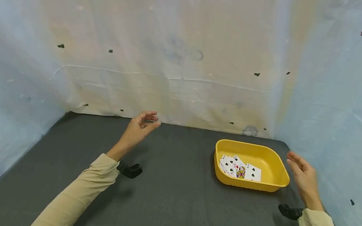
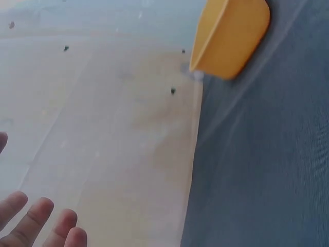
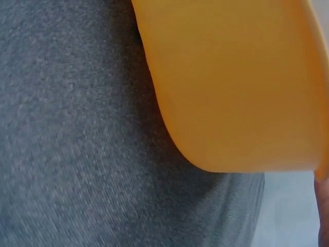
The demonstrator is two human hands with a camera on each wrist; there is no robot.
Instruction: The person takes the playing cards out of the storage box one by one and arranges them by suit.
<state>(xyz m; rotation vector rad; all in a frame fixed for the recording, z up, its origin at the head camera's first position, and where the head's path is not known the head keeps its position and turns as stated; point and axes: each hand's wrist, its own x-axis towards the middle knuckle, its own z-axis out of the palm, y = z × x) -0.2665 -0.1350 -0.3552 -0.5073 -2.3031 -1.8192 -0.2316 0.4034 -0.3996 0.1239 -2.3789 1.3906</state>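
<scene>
A yellow plastic tub stands on the dark grey table at the right, with several playing cards lying face up inside it. My right hand hovers just right of the tub, fingers relaxed and straight, holding nothing. Over the middle of the table my left hand is raised, its fingers loosely curled and empty. In the left wrist view, my left hand's fingertips show at the bottom left and the tub sits far off. The right wrist view is filled by the tub's outer wall.
A pale cloth backdrop encloses the table on the back, left and right. The grey table surface stretches bare between my arms. Black wrist camera mounts sit at both cuffs.
</scene>
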